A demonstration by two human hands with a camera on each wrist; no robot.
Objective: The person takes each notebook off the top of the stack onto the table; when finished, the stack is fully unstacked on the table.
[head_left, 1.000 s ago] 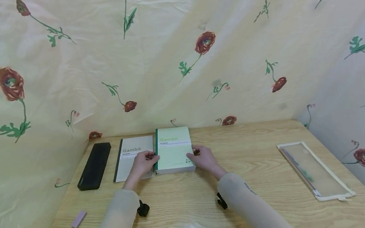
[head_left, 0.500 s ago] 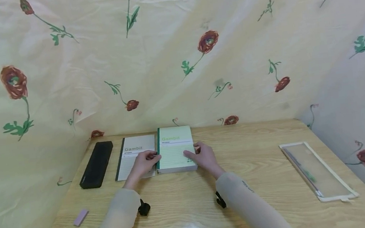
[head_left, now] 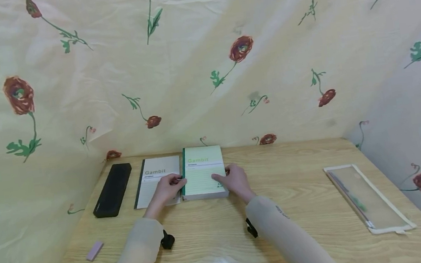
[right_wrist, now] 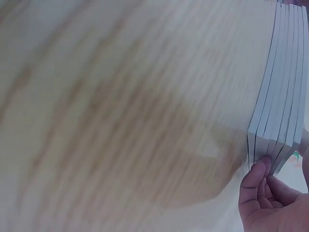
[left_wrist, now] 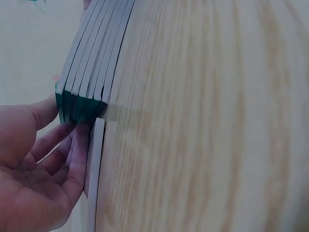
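Note:
A thick stack of notebooks [head_left: 202, 161] with a pale green "Gambit" cover on top lies at the back of the table. Its green spines [left_wrist: 87, 107] face my left hand [head_left: 167, 187], whose thumb is at the top cover's edge and whose fingers curl against the spines. From the opposite side my right hand [head_left: 236, 179] holds the stack, thumb over the cover and fingers at the page edges [right_wrist: 270, 137]. A single grey notebook [head_left: 154, 164] lies flat, close along the stack's left side and partly covered by my left hand.
A black case [head_left: 113, 191] lies at the back left, with a small lilac block [head_left: 95, 251] nearer the front. On the right is a see-through pouch with white edging [head_left: 372, 199] and pens inside. A flowered cloth [head_left: 196, 76] hangs right behind the wooden table [head_left: 205, 246].
My right thumb has slid a little farther left over the top cover. Otherwise the hands and the stack stay nearly in place; the whole head view has shifted slightly.

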